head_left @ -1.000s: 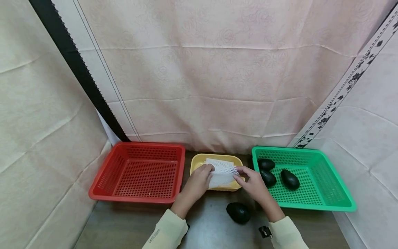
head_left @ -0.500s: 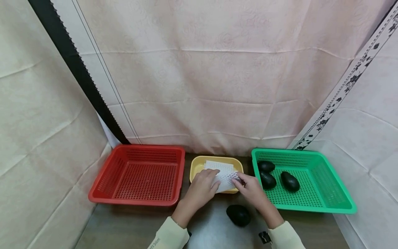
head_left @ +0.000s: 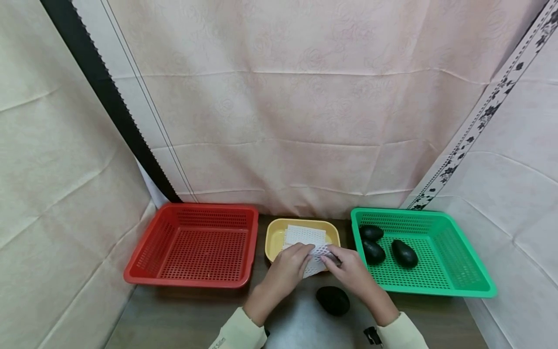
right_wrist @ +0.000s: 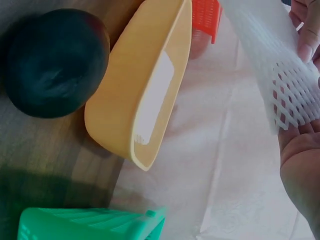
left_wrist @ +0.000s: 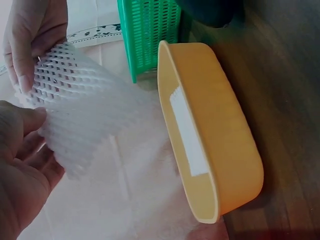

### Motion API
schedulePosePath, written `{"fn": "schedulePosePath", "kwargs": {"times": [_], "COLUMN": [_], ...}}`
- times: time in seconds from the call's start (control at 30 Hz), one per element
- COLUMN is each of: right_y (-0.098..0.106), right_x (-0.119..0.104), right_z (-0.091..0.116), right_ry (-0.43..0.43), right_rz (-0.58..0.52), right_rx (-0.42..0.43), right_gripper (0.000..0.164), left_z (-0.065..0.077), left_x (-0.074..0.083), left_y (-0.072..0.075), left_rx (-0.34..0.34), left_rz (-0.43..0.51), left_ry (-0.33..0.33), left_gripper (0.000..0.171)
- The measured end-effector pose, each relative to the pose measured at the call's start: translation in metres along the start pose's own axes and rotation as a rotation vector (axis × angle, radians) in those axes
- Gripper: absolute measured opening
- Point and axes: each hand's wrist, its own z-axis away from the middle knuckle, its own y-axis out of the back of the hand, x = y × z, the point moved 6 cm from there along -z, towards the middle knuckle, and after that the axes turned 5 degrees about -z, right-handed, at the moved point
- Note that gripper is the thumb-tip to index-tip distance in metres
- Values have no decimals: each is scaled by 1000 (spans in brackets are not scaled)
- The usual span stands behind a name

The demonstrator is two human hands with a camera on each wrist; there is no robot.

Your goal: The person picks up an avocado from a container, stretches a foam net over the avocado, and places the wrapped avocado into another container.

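Observation:
A white foam net sleeve (left_wrist: pixel 80 110) is stretched between my two hands, above the near edge of the yellow tray (head_left: pixel 272 237). My left hand (head_left: pixel 285 269) pinches it from the left, thumb and fingers on its mesh. From the other side my right hand (head_left: pixel 350 271) holds the sleeve's end, where the mesh is spread wide in the right wrist view. More white foam net (head_left: pixel 301 235) lies flat in the tray. On the table just below the hands sits a dark avocado (head_left: pixel 333 300), touched by neither hand.
To the left stands a red plastic basket (head_left: pixel 192 279). A green basket (head_left: pixel 440 292) at the right holds several avocados, one of them (head_left: pixel 404 253) apart from the others. Cloth curtains (head_left: pixel 305 121) hang behind and at both sides.
Both hands have drawn the foam net sleeve off the tray's middle, toward me. My left hand has moved right, nearer the right hand. The avocado on the table stays put.

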Motion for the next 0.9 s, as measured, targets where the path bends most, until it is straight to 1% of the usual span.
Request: {"fn": "schedulePosePath", "kwargs": {"times": [0.1, 0.17, 0.33, 0.47, 0.6, 0.7, 0.77, 0.83, 0.9], "right_y": [0, -1, -5, -10, -12, -15, -17, -18, -18], "right_x": [0, 1, 7, 13, 19, 26, 30, 32, 30], "right_z": [0, 1, 5, 7, 10, 13, 15, 17, 18], "right_ry": [-8, -14, -12, -30, -42, -86, -121, -137, -110], "right_rz": [17, 43, 105, 134, 158, 157, 143, 117, 86], "right_rx": [-29, -59, -139, -192, -205, -222, -235, -237, -217], "right_gripper": [11, 13, 15, 16, 13, 10, 9, 11, 16], "left_z": [2, 2, 1, 0, 0, 0, 1, 1, 2], "left_x": [-1, -2, -9, -16, -20, -23, -25, -27, -28], "left_y": [4, 7, 16, 19, 21, 22, 21, 19, 16], "left_rx": [60, 91, 129, 125, 138, 144, 129, 107, 82], "left_rz": [30, 51, 97, 109, 117, 125, 130, 139, 149], "left_ry": [-4, 9, 56, 86, 97, 108, 125, 145, 166], "left_gripper": [24, 24, 21, 20, 20, 19, 19, 21, 24]}}
